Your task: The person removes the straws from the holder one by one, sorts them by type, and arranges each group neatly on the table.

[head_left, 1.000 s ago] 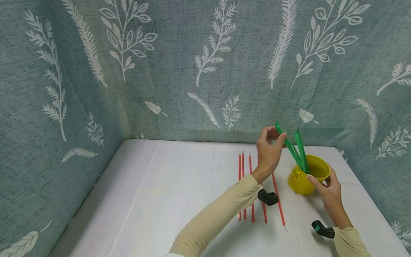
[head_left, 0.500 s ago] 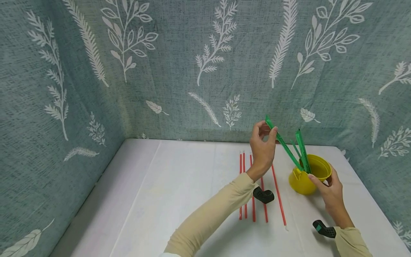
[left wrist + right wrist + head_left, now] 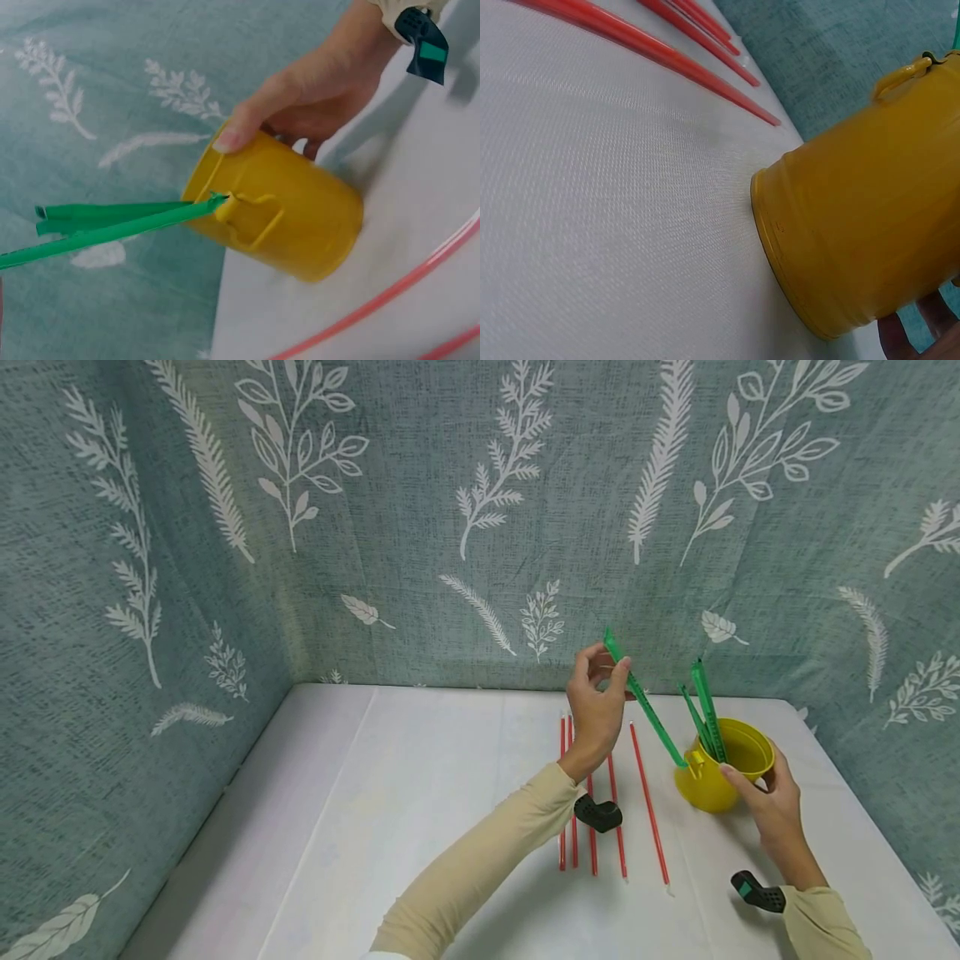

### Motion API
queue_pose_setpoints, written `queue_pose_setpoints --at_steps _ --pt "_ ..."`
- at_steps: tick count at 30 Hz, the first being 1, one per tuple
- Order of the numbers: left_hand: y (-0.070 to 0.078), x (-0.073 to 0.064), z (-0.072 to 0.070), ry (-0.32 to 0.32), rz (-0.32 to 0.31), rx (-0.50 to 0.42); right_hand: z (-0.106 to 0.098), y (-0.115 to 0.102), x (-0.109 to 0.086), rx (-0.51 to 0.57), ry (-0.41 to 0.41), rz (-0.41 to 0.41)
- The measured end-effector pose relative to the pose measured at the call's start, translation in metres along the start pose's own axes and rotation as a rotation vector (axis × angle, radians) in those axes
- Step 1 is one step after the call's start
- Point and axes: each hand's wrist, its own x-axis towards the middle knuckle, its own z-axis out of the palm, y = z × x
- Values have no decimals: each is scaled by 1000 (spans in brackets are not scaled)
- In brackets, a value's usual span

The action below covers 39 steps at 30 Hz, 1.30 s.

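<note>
My left hand (image 3: 597, 706) pinches a slim green wrapped stick (image 3: 648, 710) near its top. The stick slants down to the right, its lower end right at the outer rim of a small yellow bucket (image 3: 701, 789), beside the handle lug. More green sticks (image 3: 707, 700) lean upright inside the bucket. My right hand (image 3: 776, 810) grips the bucket's rim on the right side, thumb (image 3: 234, 136) over the edge as the left wrist view shows. In the right wrist view the bucket (image 3: 862, 202) stands on the white cloth, with fingertips at its lower side.
Several thin red sticks (image 3: 649, 802) with clear ends lie roughly side by side on the white table (image 3: 420, 810), left of the bucket and partly under the left forearm. A patterned green-grey curtain (image 3: 405, 610) rises behind the table's back edge and at both sides.
My left hand has moved left, drawing the green stick out of the bucket, away from the others. The right hand stays on the bucket.
</note>
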Motion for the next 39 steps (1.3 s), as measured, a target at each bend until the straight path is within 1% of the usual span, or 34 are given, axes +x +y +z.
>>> queue_pose_setpoints --at_steps 4,9,15,21,28,31,33,34,38,39 --pt "-2 -1 -5 -7 -1 7 0 -1 0 3 -7 3" --pt "-5 -2 -12 -15 -1 9 0 -2 -1 -7 -8 -19" --pt "-10 -1 -23 -24 -33 30 1 -2 -1 2 -7 -40" --pt "-15 -1 -35 -10 -54 35 0 -1 -1 -6 -11 -30" --pt "-20 -2 -48 -13 -105 55 -1 0 -1 -12 -10 -28" --pt "-22 -2 -53 -3 -137 66 0 0 0 -12 -9 -35" --pt "-32 -2 -58 2 -145 67 0 0 -1 -11 -10 -37" --pt "-32 -2 -59 6 -151 68 0 0 -1 -11 -9 -36" --pt "-50 0 -67 13 -174 72 -1 1 0 -17 -6 -20" --pt "-49 0 -69 12 -187 69 -1 1 0 -19 -5 -16"
